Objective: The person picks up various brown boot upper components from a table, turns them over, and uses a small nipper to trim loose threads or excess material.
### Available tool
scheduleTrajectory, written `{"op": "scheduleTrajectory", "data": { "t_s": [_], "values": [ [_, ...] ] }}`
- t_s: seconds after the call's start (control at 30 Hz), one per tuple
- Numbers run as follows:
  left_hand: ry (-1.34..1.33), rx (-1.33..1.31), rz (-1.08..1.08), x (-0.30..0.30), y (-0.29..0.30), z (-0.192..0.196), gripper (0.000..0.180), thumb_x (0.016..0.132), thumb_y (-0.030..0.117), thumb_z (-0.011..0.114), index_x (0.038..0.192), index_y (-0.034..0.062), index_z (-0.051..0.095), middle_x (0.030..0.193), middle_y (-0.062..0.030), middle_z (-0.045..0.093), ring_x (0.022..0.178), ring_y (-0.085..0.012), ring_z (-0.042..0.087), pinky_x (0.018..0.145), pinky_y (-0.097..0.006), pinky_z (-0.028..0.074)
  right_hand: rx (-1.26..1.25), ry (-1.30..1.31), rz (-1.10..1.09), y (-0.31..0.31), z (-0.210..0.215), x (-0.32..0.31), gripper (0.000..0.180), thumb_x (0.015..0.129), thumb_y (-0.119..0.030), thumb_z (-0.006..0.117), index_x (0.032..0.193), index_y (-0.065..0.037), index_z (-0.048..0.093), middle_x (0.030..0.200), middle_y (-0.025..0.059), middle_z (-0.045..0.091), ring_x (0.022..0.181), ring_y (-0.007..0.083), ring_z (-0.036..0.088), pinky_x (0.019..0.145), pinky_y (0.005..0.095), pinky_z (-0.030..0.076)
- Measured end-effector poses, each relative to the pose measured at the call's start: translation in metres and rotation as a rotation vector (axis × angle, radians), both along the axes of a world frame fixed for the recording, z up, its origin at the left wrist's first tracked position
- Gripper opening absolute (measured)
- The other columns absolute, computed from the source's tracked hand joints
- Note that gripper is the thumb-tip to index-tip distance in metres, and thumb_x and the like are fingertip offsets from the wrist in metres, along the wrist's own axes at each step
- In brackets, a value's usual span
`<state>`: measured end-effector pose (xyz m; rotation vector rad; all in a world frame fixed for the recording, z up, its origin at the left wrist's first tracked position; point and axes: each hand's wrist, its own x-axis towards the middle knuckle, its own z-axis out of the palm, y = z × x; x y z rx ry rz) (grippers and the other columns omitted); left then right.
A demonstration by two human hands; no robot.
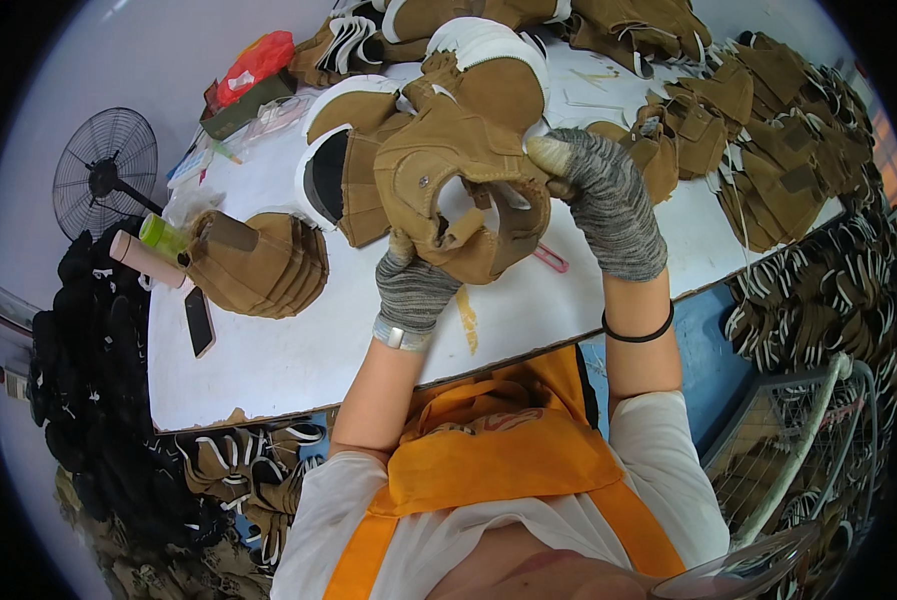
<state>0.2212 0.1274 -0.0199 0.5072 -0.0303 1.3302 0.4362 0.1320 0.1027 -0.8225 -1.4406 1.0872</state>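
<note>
A brown shoe upper with a small metal stud and a round opening is raised over the white table. At its lower left edge, my left hand, in a grey knitted glove, closes its fingers on it. My right hand, gloved alike, pinches its right side near the opening. Behind the held piece lie more brown uppers with white edges, partly covered by it. Below its right side, a pink-handled tool rests on the table; its kind is unclear.
To the left are nested brown uppers, a phone, a pink tumbler and a green-topped container. A red bag sits in a green box. Piled uppers cover the right; a wire cart stands below.
</note>
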Motion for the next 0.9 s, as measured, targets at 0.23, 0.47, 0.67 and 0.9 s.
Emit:
{"op": "scheduleTrajectory", "data": {
  "t_s": [0.23, 0.47, 0.67, 0.9],
  "values": [
    [-0.125, 0.136, -0.143, -0.017, 0.017, -0.024, 0.056, 0.09, 0.036, 0.052, 0.138, 0.0102, 0.039, 0.134, -0.0127, 0.048, 0.115, -0.0327, 0.05, 0.102, -0.054, 0.039, 0.214, -0.114, 0.021, -0.021, 0.01, -0.018, 0.023, 0.086, -0.026, 0.069, 0.09, -0.004, 0.073, 0.074, 0.0005, 0.063, 0.068, 0.0087, 0.055, 0.062, 0.0246, 0.047],
    [-0.091, -0.056, 0.061, -0.006, 0.002, 0.004, 0.055, 0.09, 0.031, 0.055, 0.138, 0.0071, 0.04, 0.125, -0.0163, 0.055, 0.109, -0.0329, 0.056, 0.097, -0.052, 0.046, 0.413, -0.209, -0.186, -0.03, 0.009, -0.034, 0.022, 0.082, -0.024, 0.073, 0.086, -0.003, 0.069, 0.077, 0.0041, 0.063, 0.069, 0.0142, 0.058, 0.066, 0.0269, 0.049],
    [-0.095, 0.062, 0.0, -0.014, -0.004, 0.007, 0.058, 0.093, 0.036, 0.056, 0.139, 0.0073, 0.037, 0.131, -0.0154, 0.052, 0.12, -0.0342, 0.051, 0.103, -0.053, 0.042, 0.862, -0.506, -0.364, -0.023, -0.006, -0.025, 0.017, 0.079, -0.009, 0.067, 0.096, -0.008, 0.068, 0.083, 0.008, 0.061, 0.076, 0.0265, 0.059, 0.07, 0.0364, 0.048],
    [0.147, 0.086, 0.14, -0.009, -0.016, 0.027, 0.064, 0.091, 0.031, 0.061, 0.143, 0.0084, 0.032, 0.14, -0.0155, 0.044, 0.127, -0.0338, 0.044, 0.11, -0.052, 0.035, 0.876, -0.51, -0.537, -0.041, -0.003, -0.007, 0.022, 0.08, -0.006, 0.067, 0.102, -0.009, 0.069, 0.089, 0.0063, 0.064, 0.08, 0.0246, 0.058, 0.072, 0.0354, 0.048]
  ]
}}
